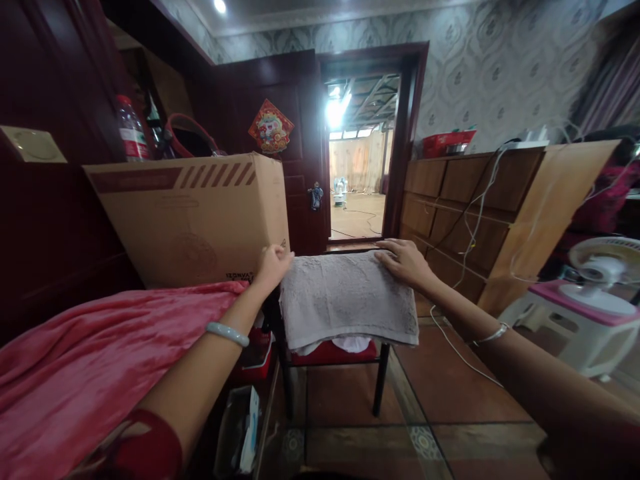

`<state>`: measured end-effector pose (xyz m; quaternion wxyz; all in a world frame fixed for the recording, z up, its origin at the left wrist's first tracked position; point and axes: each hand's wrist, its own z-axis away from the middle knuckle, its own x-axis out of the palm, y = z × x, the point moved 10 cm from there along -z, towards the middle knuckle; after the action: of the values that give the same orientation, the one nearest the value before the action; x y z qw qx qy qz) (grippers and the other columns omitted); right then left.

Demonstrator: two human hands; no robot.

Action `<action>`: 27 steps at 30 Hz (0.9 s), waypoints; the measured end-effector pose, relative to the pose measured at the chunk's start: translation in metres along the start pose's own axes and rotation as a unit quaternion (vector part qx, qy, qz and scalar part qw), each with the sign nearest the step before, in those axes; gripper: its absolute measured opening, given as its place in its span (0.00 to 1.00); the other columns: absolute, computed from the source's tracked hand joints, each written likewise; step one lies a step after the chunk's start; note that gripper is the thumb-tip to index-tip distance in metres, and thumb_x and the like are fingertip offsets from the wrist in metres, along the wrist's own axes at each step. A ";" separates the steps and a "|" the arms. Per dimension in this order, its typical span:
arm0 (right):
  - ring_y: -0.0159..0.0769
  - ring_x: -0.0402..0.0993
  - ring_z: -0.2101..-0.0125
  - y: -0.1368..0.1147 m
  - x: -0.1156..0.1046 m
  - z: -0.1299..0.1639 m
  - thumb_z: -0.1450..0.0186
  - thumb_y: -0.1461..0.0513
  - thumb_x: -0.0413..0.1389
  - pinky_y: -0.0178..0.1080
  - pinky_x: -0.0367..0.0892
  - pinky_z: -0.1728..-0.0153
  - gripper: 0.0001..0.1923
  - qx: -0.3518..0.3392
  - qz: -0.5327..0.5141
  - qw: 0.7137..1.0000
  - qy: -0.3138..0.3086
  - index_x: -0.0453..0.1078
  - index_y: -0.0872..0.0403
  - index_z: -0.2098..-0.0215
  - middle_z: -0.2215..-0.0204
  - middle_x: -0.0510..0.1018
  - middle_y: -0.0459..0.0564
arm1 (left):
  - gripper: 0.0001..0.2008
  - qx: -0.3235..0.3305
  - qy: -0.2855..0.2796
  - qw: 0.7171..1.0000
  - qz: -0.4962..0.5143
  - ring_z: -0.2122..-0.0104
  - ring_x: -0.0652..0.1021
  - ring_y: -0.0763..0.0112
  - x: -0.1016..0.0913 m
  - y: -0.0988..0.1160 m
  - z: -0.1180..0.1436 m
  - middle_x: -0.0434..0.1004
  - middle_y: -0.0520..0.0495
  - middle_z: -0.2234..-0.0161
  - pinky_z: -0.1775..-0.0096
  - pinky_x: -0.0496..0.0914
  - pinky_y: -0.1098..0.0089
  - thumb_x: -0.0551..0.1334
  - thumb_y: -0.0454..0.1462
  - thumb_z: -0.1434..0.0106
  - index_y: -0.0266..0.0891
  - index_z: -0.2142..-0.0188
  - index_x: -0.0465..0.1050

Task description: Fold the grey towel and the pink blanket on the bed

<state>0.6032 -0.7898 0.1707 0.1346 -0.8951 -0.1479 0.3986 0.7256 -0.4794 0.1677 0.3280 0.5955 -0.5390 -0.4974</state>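
- A grey towel (347, 300) is seen at frame centre, laid folded over a small dark-legged stool (381, 377); its near edge hangs over the front, with a red seat and a bit of white cloth showing beneath.
- The left hand (273, 265) is placed at the towel's far-left corner; the fingers are curled there, apparently pinching the edge (the contact itself is partly hidden, so a firm grip cannot be confirmed).
- The right hand (404, 261) is laid flat on the far-right corner, fingers spread and pressing down; nothing is clenched in it.
- A pale bangle is worn on the left wrist, a thin bracelet on the right.
- Step judged in hand: the far edge of the towel is being held at both corners, as in folding or smoothing it on the stool.
- The next move is judged to call for both corners being gripped evenly, so that the cloth is not dragged off the front, where much of it already overhangs.
- Left of centre, a large cardboard box (195, 217) is set just behind the left hand; a red blanket (100, 353) is spread at lower left.
- At right, a wooden dresser (465, 213) with trailing cables is noted, and a small fan (603, 273) on a pink-topped stool at the far right edge.
- An open doorway (357, 180) is seen at upper centre.
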 end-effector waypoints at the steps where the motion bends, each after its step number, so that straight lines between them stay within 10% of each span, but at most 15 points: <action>1: 0.57 0.65 0.41 -0.015 -0.001 0.002 0.34 0.46 0.53 0.59 0.58 0.41 0.27 -0.042 0.014 0.999 -0.011 0.72 0.47 0.41 0.42 0.73 0.56 | 0.17 0.060 0.002 0.997 -0.049 0.47 0.73 0.52 0.002 0.016 0.003 0.76 0.39 0.54 0.49 0.68 0.60 0.70 0.39 0.50 0.38 0.60 0.75; 5: 0.61 0.56 0.35 -0.050 0.020 0.011 0.41 0.39 0.58 0.63 0.50 0.38 0.44 -0.140 0.041 0.981 -0.127 0.56 0.43 0.31 0.33 0.62 0.54 | 0.43 0.327 -0.124 0.881 -0.320 0.37 0.63 0.45 0.060 0.063 0.041 0.63 0.34 0.36 0.37 0.55 0.49 0.71 0.51 0.49 0.38 0.38 0.63; 9: 0.62 0.64 0.40 -0.043 0.041 0.016 0.44 0.36 0.60 0.60 0.58 0.42 0.50 -0.138 0.025 0.972 -0.191 0.57 0.47 0.31 0.36 0.66 0.60 | 0.51 0.334 -0.228 0.806 -0.431 0.44 0.70 0.44 0.094 0.038 0.055 0.69 0.33 0.42 0.42 0.62 0.50 0.70 0.60 0.53 0.40 0.35 0.59; 21: 0.60 0.67 0.44 -0.038 0.042 0.022 0.44 0.37 0.59 0.58 0.62 0.45 0.48 -0.150 0.029 0.977 -0.151 0.57 0.46 0.32 0.39 0.69 0.59 | 0.49 0.361 -0.242 0.798 -0.418 0.44 0.70 0.49 0.090 0.028 0.055 0.69 0.37 0.42 0.41 0.62 0.54 0.70 0.58 0.51 0.42 0.35 0.59; 27: 0.60 0.66 0.42 -0.040 0.041 0.024 0.43 0.38 0.58 0.58 0.61 0.43 0.46 -0.161 0.027 0.977 -0.136 0.59 0.48 0.32 0.39 0.69 0.59 | 0.42 0.286 -0.194 0.816 -0.463 0.32 0.55 0.48 0.025 0.002 0.095 0.50 0.32 0.30 0.35 0.52 0.49 0.65 0.47 0.40 0.38 0.31 0.51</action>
<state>0.6044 -0.7351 0.1419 -0.0437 -0.8458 -0.2033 0.4913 0.6334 -0.4899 0.1365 -0.2377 0.7326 -0.3705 -0.5192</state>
